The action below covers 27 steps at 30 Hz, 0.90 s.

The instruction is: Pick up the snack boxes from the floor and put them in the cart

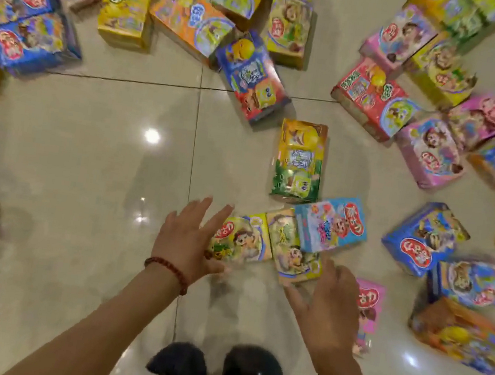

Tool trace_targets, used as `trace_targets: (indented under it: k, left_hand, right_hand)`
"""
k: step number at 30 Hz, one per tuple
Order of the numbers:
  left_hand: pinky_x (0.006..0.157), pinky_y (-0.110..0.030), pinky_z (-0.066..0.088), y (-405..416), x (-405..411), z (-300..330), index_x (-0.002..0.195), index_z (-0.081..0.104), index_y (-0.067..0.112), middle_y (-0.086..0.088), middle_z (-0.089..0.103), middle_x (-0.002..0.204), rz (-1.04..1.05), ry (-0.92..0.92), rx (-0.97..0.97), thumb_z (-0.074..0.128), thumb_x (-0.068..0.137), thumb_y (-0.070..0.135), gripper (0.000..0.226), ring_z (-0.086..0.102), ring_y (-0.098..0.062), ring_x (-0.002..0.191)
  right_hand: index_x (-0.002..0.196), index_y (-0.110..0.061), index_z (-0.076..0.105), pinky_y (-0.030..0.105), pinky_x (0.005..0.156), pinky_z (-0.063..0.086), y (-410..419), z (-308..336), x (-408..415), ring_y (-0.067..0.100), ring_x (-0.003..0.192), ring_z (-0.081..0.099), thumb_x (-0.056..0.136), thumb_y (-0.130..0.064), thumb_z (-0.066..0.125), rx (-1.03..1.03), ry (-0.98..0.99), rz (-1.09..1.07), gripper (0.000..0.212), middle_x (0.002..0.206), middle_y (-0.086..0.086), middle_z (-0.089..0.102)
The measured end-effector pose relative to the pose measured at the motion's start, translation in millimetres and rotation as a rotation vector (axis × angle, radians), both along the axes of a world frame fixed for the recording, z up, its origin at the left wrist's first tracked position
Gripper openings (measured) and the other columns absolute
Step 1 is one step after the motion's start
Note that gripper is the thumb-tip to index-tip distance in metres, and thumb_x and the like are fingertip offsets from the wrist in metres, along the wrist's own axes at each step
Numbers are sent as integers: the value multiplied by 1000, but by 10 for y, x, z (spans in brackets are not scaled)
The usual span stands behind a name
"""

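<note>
Colourful cardboard snack boxes are lying scattered over the glossy beige tiled floor (87, 150), printed with cartoon children and red heart-shaped logos; the lettering on them is too blurred by motion to be read, and no brand can be made out.

The person is reaching down with both hands. The left hand (186, 239), wearing a red beaded bracelet (169, 271) at the wrist, is spreading its fingers (220, 218) wide over the left edge of a yellow-green snack box (242, 240), touching it without closing round it. The right hand (331, 305) is likewise open and holding nothing, its fingers (295, 294) lying just beside the near corner of a tan-and-yellow snack box (291, 249). A light blue snack box (329, 223) is resting partly on top of that one. A pink snack box (367, 310) is lying on the floor just right of the right hand, partly hidden by it. Two dark fluffy slippers (216, 369) are showing at the bottom edge.
</note>
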<state>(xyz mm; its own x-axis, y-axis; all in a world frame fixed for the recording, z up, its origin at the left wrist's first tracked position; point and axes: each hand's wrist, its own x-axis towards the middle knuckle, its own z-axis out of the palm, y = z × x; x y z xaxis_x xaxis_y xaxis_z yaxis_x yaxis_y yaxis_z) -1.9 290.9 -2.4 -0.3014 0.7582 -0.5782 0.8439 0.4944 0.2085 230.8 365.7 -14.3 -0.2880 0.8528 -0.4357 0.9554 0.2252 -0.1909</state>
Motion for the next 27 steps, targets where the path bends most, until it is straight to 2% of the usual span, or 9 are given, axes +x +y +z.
trace_targets:
  k: [2,4,7,11,16,19,21,24,27]
  left_hand:
    - [109,-35,24,20,-15,-307,148,0,41,-1,21,153,14,-40,-10,70,66,65,111,23,-20,139]
    - [100,-32,35,42,-30,-522,148,2,42,2,36,139,22,-71,-56,75,63,61,114,36,-18,126]
    - [91,-30,41,61,-26,-710,145,6,47,3,40,124,57,-135,-122,80,55,58,118,38,-20,114]
    - [86,-30,45,-30,23,-788,141,15,50,1,46,107,121,-203,-120,82,49,60,115,48,-21,104]
    - [80,-30,51,-383,159,-699,139,12,59,6,60,103,341,-360,-40,84,55,50,110,61,-13,91]
    - [78,-28,53,-548,150,-445,131,18,67,15,62,102,481,-442,60,86,56,44,104,61,-7,89]
    - [77,-24,52,-623,119,-132,124,17,68,25,58,99,596,-481,142,87,58,36,101,61,-2,88]
    - [78,-25,54,-683,20,420,122,19,67,30,56,101,760,-499,258,88,58,31,100,62,1,88]
    - [71,-19,55,-686,-77,1027,120,20,72,41,58,96,886,-562,376,85,48,49,100,62,8,88]
  right_hand:
    - [104,5,56,42,69,48,-54,-285,16,41,89,55,60,-45,85,7,-39,-10,73,94,24,56]
    - [100,6,55,42,67,49,-42,-520,9,41,86,54,58,-50,85,53,-30,-38,76,90,24,54]
    - [100,5,53,43,71,49,19,-721,-52,39,86,53,60,-61,77,118,-5,-57,81,91,22,53]
    - [100,4,50,45,75,50,60,-758,-100,39,89,56,50,-55,87,62,112,-204,85,95,22,55]
    - [116,-19,37,30,71,48,95,-567,-99,18,91,62,61,-34,89,-163,407,-339,77,100,-8,57]
    - [144,-35,28,30,81,50,8,-300,-128,10,96,62,74,-35,80,-284,419,-181,87,111,-15,55]
    - [145,-45,17,26,87,48,-109,-27,-178,5,102,59,78,-32,77,-358,470,-187,90,117,-18,53]
    - [142,-53,14,34,94,51,-218,458,-281,3,108,60,79,-33,76,-401,519,-214,91,124,-18,56]
    - [141,-57,14,29,93,50,-200,1044,-424,-3,109,57,79,-35,75,-408,559,-176,90,126,-18,57]
